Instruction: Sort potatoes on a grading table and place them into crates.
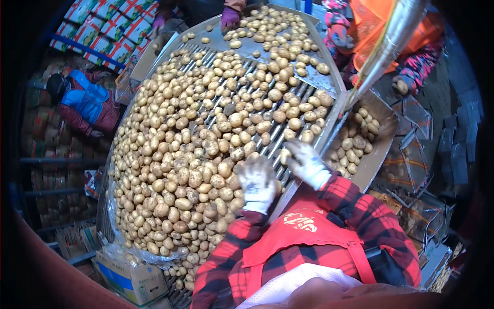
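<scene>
A broad heap of potatoes (185,181) covers the metal roller sorting table (278,158) before me. My left hand (257,183), in a soiled white work glove, lies on the near right side of the heap, its fingertips against potatoes. Just right of it, my right hand (307,160), gloved alike, reaches over the table's metal side rail (287,199). A pale potato (285,156) sits between its thumb and fingers, above the bare rollers. Beyond the rail to the right stands a cardboard box (380,154) partly filled with potatoes.
Across the table a purple-gloved hand (230,18) touches the metal sheet. A person in an orange vest (370,34) stands right, behind a slanted metal pole (380,54). A person in a blue vest (87,98) is left. A carton (133,278) stands near left.
</scene>
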The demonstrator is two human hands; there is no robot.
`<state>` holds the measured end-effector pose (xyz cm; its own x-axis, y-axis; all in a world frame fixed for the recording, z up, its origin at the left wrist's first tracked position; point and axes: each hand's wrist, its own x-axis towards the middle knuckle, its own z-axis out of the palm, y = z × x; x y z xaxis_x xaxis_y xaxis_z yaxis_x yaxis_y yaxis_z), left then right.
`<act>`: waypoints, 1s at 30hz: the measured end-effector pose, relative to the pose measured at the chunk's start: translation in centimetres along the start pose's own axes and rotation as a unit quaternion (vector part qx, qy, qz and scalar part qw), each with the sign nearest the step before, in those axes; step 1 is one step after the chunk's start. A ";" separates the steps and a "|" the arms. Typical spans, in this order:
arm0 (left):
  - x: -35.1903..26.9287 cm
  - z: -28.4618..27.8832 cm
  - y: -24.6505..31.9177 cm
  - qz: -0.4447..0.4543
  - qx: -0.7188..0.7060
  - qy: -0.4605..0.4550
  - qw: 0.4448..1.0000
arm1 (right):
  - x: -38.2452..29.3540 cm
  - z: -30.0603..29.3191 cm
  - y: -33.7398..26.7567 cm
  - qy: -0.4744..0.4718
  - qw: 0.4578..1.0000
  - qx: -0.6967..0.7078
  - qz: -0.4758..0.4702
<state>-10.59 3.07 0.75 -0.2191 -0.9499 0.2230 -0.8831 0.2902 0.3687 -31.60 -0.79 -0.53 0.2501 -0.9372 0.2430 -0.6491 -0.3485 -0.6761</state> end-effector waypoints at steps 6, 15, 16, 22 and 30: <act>-1.2 -3.9 -4.8 -0.098 0.203 -0.056 0.973 | 9.4 7.7 -5.6 -0.044 0.985 -0.047 -0.157; -0.6 -3.8 -4.7 -0.095 0.178 -0.076 0.976 | 25.0 14.5 0.9 -0.007 0.967 -0.218 -0.134; -0.7 -4.0 -4.9 -0.101 0.187 -0.083 0.974 | 27.3 13.2 0.8 -0.066 0.975 -0.198 -0.073; -0.4 -4.3 -4.8 -0.155 0.168 -0.003 0.974 | 26.0 4.9 9.6 0.049 0.948 -0.314 -0.026; 1.6 -0.9 -2.7 -0.146 0.138 -0.099 0.975 | 9.7 1.9 6.0 -0.093 0.951 -0.269 -0.117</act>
<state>-8.20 0.84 0.89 0.0071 -0.9990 -0.0432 -0.9917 -0.0125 0.1281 -31.76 -11.94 -3.56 0.5236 -0.8322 0.1822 -0.8213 -0.5500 -0.1519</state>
